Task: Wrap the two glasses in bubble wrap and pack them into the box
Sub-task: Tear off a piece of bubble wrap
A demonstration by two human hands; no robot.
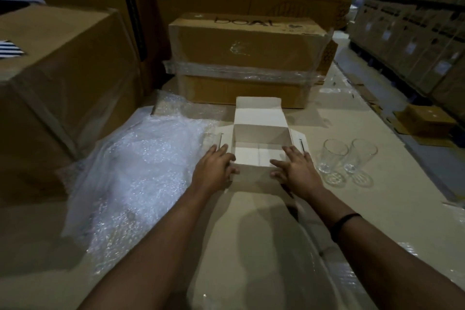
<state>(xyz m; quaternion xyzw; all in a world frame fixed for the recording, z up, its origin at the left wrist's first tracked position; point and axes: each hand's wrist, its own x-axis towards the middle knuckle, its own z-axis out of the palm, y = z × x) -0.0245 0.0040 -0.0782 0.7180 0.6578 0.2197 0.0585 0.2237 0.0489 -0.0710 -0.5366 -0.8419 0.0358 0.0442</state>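
Far on the left, I see a big brown box standing on the table top. Right next to it lies a heap of bubble wrap, loose and crumpled. Its right edge reaches the white box.

My view then comes to the left hand. It lies on the left side of the white box. Its fingers are straight and spread out on the left flap, and the thumb touches the near wall. The fingers are loose and grasp nothing.

The white box sits in the middle of the table top. It is open at the top, its lid flap stands up at the back, and one flap is folded out on each side. Behind it stands a taped brown box.

The right hand lies on the right side of the white box. Its fingers are straight and spread too, and they grasp nothing. I see a black band round that wrist.

Near the white box, on its right, stand the two glasses, upright, bare and close together: the left glass and the right glass.

Further right lies a small brown box. Stacks of boxes fill the far right.
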